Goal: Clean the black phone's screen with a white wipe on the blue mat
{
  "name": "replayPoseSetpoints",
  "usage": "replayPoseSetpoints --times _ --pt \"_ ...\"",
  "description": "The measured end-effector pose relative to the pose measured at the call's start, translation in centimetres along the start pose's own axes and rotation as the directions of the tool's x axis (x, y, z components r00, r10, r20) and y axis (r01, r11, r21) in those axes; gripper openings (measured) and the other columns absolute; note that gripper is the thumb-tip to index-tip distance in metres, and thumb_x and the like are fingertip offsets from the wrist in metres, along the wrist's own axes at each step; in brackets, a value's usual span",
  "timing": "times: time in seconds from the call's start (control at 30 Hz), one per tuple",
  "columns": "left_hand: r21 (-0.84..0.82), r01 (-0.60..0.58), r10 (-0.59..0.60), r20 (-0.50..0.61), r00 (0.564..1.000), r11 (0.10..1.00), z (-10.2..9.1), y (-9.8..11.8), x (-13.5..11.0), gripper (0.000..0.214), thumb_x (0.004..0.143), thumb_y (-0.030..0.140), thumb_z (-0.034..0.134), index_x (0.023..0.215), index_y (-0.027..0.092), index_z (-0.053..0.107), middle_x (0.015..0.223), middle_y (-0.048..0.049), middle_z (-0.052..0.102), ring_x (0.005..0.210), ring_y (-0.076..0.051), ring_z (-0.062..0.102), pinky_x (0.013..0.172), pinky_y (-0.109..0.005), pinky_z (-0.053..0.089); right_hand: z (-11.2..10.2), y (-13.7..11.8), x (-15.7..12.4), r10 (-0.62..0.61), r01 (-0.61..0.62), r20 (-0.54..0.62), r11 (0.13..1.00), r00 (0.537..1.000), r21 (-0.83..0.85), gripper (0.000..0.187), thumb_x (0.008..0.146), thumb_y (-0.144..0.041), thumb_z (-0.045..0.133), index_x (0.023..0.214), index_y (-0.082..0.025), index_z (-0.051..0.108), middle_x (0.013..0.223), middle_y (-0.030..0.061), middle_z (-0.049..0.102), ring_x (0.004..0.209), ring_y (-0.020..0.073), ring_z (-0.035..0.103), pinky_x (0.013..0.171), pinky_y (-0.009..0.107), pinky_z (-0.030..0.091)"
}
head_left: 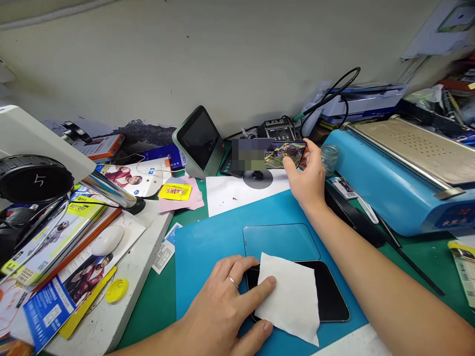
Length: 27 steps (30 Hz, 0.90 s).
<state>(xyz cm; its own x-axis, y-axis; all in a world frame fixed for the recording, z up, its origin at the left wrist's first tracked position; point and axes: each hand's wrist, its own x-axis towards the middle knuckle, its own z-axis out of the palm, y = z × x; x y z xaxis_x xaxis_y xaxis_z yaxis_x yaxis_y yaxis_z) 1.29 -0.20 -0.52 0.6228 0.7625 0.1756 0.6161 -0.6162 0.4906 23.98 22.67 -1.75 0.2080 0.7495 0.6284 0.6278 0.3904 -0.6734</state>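
On the blue mat (208,252) lies a phone (332,296) with a dark screen, a square white wipe (289,296) covering much of it. My left hand (233,301), with a ring on one finger, straddles the phone's left end. Its index finger lies on the wipe, the thumb is at the near edge, and another fingertip touches the far left corner. Farther back, my right hand (308,175) grips a second phone (285,153) by its right end, thumb over the lit, colourful screen. That phone's left part is pixelated. A clear screen protector (280,241) lies just beyond the dark phone.
A smart display (198,141) stands at the back. On the right is a blue machine (389,173) with a perforated plate; a glass jar (329,158) sits beside it. Boxes and a white mouse (107,241) crowd the left, near a yellow lid (117,290).
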Motion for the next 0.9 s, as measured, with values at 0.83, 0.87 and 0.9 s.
replayPoseSetpoints --times 0.83,0.87,0.9 --pt "0.016 0.002 -0.002 0.002 1.0 1.0 0.6 -0.5 0.0 0.057 0.094 0.033 0.063 0.148 0.025 0.049 0.141 -0.0177 0.048 0.125 -0.036 0.051 0.099 -0.056 0.05 0.7 -2.5 2.2 -0.033 0.036 0.027 0.986 0.999 -0.162 0.056 0.079 -0.039 0.071 0.125 -0.023 0.045 0.127 0.0153 0.055 0.123 0.0362 0.054 0.102 0.057 0.047" --pt "0.02 0.0 0.0 0.002 1.0 1.0 0.6 -0.5 0.0 0.057 0.094 0.033 0.064 0.148 0.025 0.049 0.141 -0.0176 0.048 0.124 -0.036 0.052 0.099 -0.056 0.05 0.8 -2.7 2.3 -0.035 0.039 0.022 0.985 0.999 -0.17 0.055 0.078 -0.04 0.072 0.123 -0.023 0.045 0.125 0.0153 0.054 0.122 0.0366 0.055 0.101 0.057 0.047" --pt "0.022 0.0 0.0 0.001 1.0 1.0 0.6 -0.5 -0.1 0.057 0.094 0.033 0.064 0.148 0.025 0.049 0.141 -0.0176 0.049 0.124 -0.036 0.052 0.098 -0.056 0.05 0.9 -2.9 2.4 -0.032 0.035 0.02 0.984 0.999 -0.173 0.055 0.078 -0.042 0.072 0.121 -0.023 0.044 0.123 0.0153 0.053 0.121 0.0369 0.055 0.1 0.058 0.047"
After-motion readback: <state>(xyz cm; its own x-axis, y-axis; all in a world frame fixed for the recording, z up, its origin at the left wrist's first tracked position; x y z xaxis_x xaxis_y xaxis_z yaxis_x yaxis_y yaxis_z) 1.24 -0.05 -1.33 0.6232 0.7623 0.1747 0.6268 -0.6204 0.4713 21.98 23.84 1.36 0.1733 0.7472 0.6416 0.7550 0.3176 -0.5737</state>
